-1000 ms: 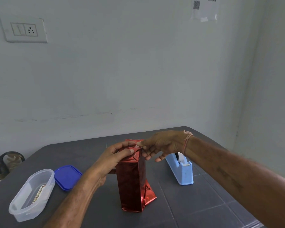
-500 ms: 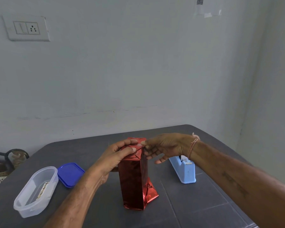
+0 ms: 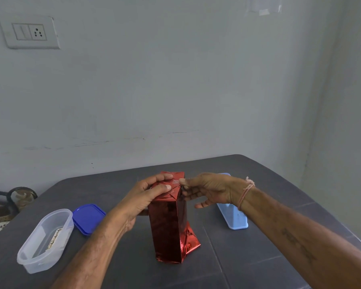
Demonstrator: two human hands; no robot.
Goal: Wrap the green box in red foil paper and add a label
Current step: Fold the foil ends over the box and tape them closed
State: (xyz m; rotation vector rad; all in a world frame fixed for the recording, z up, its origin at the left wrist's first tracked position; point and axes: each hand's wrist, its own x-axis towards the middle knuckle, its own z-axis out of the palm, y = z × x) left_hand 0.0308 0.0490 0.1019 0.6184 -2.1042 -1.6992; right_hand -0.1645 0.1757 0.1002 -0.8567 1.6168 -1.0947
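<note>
Red foil-wrapped tall box (image 3: pixel 171 226) stands upright on the dark grey table (image 3: pixel 258 257); my left hand (image 3: pixel 148 192) clamps its folded top flaps, my right hand (image 3: pixel 206 186) pinches the flap edge. Foil looks slick, thin, tearable: I'd hold stiff box corners.

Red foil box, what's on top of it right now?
The left hand holds down the folded flaps atop the red foil box; the right hand pinches its top right edge. Fingers cover part of the fold, so tape there is unclear.

Red foil-wrapped box (image 3: pixel 169 228) — upright on table; bottom foil flaring loose.
</note>
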